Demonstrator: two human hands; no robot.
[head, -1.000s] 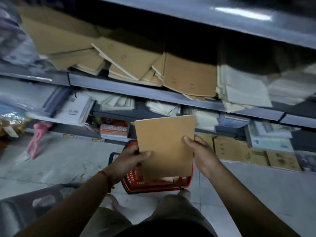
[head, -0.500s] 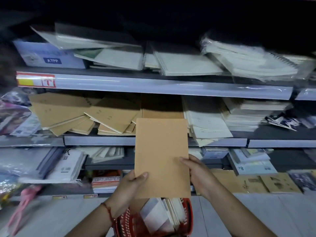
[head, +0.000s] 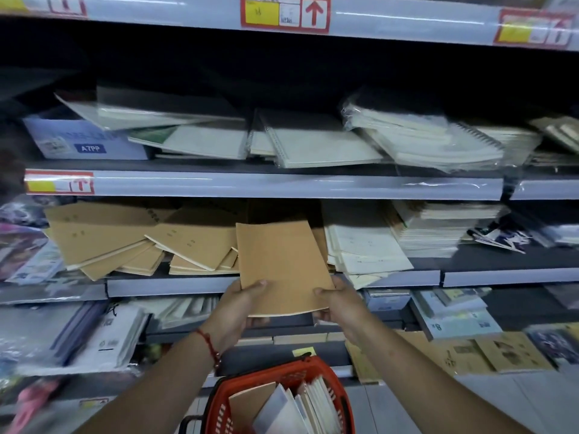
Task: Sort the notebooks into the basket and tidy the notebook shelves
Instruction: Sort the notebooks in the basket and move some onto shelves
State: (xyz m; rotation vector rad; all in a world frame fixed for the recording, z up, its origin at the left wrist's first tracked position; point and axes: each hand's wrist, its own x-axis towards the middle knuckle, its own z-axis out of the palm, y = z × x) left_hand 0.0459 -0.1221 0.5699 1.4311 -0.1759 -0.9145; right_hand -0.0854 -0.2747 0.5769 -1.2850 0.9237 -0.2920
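Notebooks in plain brown covers were the business of the moment, and one brown notebook (head: 282,264) was grasped by both of a person's bare hands at its near edge. The left hand (head: 238,311) pinched the near left corner, thumb on the cover and fingers beneath; the right hand (head: 336,303) clasped the near right corner the same way. A red cord bracelet (head: 209,346) circled the left wrist. The notebook was held tilted, its far edge reaching over the front lip of the middle shelf (head: 169,285) and overlapping the stock lying there.

To its left on that shelf lay a loose, fanned heap of brown notebooks (head: 125,242), skewed at various angles. To its right sat stacks of pale notebooks (head: 363,249), some hanging over the shelf lip. On the shelf above (head: 250,184) were spiral-bound pads (head: 316,145), plastic-wrapped bundles (head: 423,139) and a pale blue box marked A7PP (head: 84,140). Red and yellow price tags (head: 59,183) marked the shelf fronts.

Below the forearms, at the bottom of the view, stood a red plastic basket (head: 340,393) with a black handle, already holding several notebooks (head: 291,408) standing on edge, one brown among pale ones. More stationery filled the lower shelves, partly blurred.
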